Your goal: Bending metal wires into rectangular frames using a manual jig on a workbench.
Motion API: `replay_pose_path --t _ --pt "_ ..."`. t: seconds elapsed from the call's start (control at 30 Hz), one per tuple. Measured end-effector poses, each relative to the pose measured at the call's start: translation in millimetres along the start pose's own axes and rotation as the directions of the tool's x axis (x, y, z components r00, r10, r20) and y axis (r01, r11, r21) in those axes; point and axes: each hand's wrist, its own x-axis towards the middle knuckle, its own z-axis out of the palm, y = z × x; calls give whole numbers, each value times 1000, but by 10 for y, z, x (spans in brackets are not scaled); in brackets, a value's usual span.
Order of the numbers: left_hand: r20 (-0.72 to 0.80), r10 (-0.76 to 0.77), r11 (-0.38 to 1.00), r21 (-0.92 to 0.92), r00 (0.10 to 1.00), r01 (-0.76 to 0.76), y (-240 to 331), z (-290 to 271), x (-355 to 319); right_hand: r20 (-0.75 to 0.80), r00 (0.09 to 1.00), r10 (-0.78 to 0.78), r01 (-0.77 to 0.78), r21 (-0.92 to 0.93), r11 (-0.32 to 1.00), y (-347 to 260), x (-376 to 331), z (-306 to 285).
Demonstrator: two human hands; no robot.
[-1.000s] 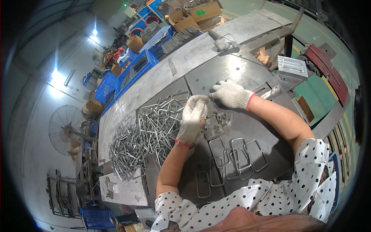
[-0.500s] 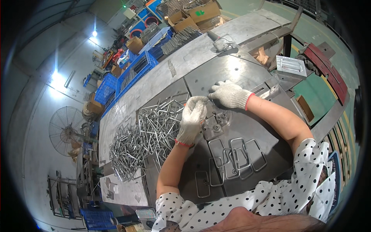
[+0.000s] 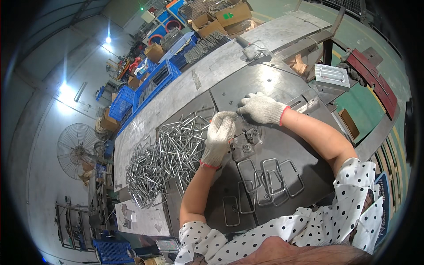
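Observation:
Both my hands wear white knitted gloves with red cuffs. My left hand (image 3: 218,138) is closed beside a small bolted metal fixture (image 3: 245,143) on the steel plate, its fingers curled together; what they grip is hidden. Just right of it, my right hand (image 3: 261,108) rests low over the plate with fingers bent down, and whatever lies under them is hidden. To the left of my left hand spreads a large heap of bent metal rods (image 3: 165,154). Nearer me, several rectangular wire loops (image 3: 273,176) lie overlapping on the plate, with one loop (image 3: 230,211) apart from them.
A metal tool with a rounded body (image 3: 254,52) sits at the table's far edge. Beyond are a long blue crate (image 3: 154,84) and cardboard boxes (image 3: 233,14). A silver metal block (image 3: 332,75) stands at the right; a fan (image 3: 76,150) is at the left.
Both hands keep nearly the same pose and place. The whole view has shifted very slightly; the rod heap and the wire loops look unchanged.

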Motion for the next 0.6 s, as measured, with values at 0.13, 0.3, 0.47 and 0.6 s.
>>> replay_pose_path --t 0.13,0.3,0.47,0.6 --pt "11 -2 1000 -16 1000 2 21 21 -15 10 1000 12 -12 18 1000 -7 -4 -28" --pt "15 -8 1000 -1 1000 8 51 50 -15 26 1000 10 -10 -5 1000 14 -1 -27" --pt "8 -15 1000 16 1000 14 65 49 -32 42 999 25 -26 17 1000 -37 -3 -95" --pt "25 -3 1000 7 1000 2 73 49 -28 32 999 25 -27 40 999 17 15 -47"
